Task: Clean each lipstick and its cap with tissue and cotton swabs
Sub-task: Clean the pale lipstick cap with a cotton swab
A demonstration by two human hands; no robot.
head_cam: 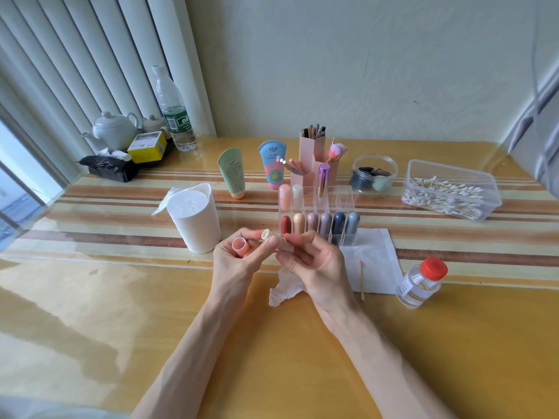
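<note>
tissue roll (193, 217) stands left of the tabletop's middle | left hand (239, 261) grips pink cap (240, 245) in curled fingers and pinches cream lipstick (269, 235) above the middle | right hand (314, 267) pinches the lipstick's other end, crumpled tissue (284, 290) under its palm | cotton swab (361, 279) lies further right

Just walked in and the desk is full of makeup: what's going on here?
A person is cleaning lipsticks at the yellow table. The left hand holds a round pink cap and, together with the right hand, pinches a small cream lipstick tube. A crumpled white tissue hangs from the right hand. More coloured lipsticks stand in the clear acrylic organiser, and a wooden cotton swab lies on a flat white tissue beside it.
</note>
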